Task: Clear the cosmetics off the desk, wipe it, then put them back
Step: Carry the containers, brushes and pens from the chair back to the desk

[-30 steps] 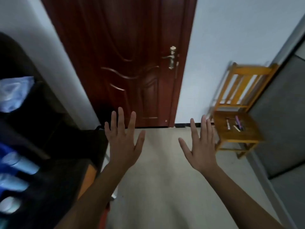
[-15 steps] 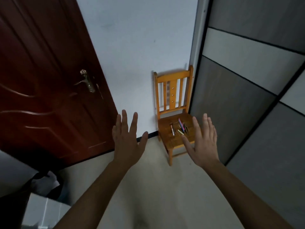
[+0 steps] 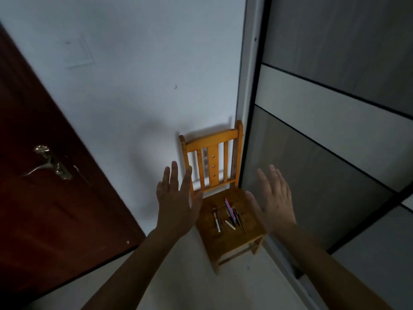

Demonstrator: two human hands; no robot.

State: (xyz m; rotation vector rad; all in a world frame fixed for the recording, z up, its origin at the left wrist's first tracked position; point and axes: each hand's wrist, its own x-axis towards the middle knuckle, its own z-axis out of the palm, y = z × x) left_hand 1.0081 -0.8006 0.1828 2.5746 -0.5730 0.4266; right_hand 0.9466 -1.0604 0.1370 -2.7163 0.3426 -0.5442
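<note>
Cosmetics (image 3: pixel 230 210), slim pencil-shaped sticks, are lying loose on the seat of a small wooden chair (image 3: pixel 211 139), between your two hands and just beyond them. One stick is showing pink and blue and another pale, while the rest are looking dark and thin. The chair is showing orange-yellow varnish, a slatted back and three small studs down its middle slat.

You are reaching your left hand (image 3: pixel 176 204) forward with its back to you, fingers straight and spread wide, holding nothing. You are stretching your right hand (image 3: pixel 274 202) out likewise, fingers straight and closer together, empty and slightly blurred.

Left of your left hand, a dark reddish wooden door (image 3: pixel 44 209) is carrying a brass lever handle (image 3: pixel 48 165). Right of your right hand, flat grey and white panels (image 3: pixel 335 153) are running upward, divided by thin black lines. Under both forearms, pale smooth floor (image 3: pixel 201 287) is showing.
</note>
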